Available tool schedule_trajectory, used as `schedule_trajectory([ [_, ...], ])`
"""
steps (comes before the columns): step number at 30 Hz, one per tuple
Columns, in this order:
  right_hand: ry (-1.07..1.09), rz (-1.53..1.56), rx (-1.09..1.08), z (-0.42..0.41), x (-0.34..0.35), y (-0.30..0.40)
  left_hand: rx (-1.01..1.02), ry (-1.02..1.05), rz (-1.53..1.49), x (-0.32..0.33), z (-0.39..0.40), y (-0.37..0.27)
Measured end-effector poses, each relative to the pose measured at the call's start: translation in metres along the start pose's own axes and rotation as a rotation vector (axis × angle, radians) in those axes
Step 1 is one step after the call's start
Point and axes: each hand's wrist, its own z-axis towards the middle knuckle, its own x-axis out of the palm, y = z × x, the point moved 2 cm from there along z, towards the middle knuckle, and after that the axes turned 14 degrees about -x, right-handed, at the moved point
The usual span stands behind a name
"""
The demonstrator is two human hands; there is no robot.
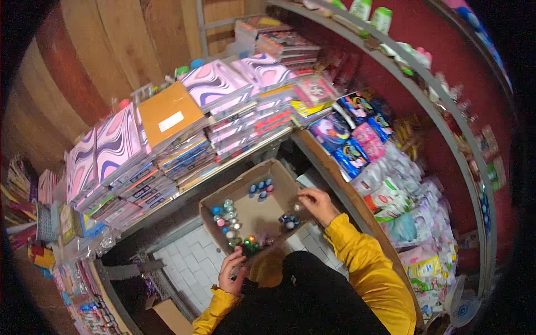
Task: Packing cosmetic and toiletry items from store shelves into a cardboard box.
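Note:
An open cardboard box [259, 209] stands in front of me with small bottles inside, grouped by colour. Clear and pale bottles [229, 217] line its left side, and several blue ones [260, 187] stand at the far end beside a pink one [269, 188]. Green bottles [250, 243] sit in the near corner. Dark ones [288, 220] are by the right wall. Over that wall, my right hand [320, 205] has its fingertips bent close above a small, pale round top [297, 207]; whether they grip it is unclear. My left hand [232, 272], fingers apart, is beside the near left corner.
Stacks of notebooks [167, 142] cover the counter beyond the box. Packaged goods [389, 201] fill the right-hand counter, behind its wooden edge [335, 171]. A curved shelf [418, 71] runs above it. White tiles [188, 255] show below, near another carton [171, 316].

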Motion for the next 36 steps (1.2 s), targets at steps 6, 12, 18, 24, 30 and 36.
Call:
schedule_trajectory([
  [6, -0.185, -0.021, 0.194, -0.133, -0.062, 0.021, 0.146, 0.102, 0.029, 0.056, -0.034, -0.029],
  [12, -0.23, -0.045, 0.054, -0.23, -0.145, 0.07, 0.205, 0.265, 0.044, 0.15, -0.09, -0.039],
  [18, -0.403, 0.182, 0.364, -0.334, -0.239, 0.123, 0.189, 0.61, -0.185, 0.283, -0.159, -0.058],
  [24, -0.487, -0.096, 0.095, -0.37, -0.371, 0.161, 0.164, 0.746, -0.232, 0.357, -0.18, -0.102],
  [30, -0.719, -0.683, -0.206, -0.349, -0.535, 0.233, 0.243, 0.736, -0.201, 0.378, -0.161, -0.135],
  [36, -0.735, -1.018, -0.047, -0.335, -0.679, 0.267, 0.361, 0.642, -0.249, 0.397, -0.109, -0.164],
])
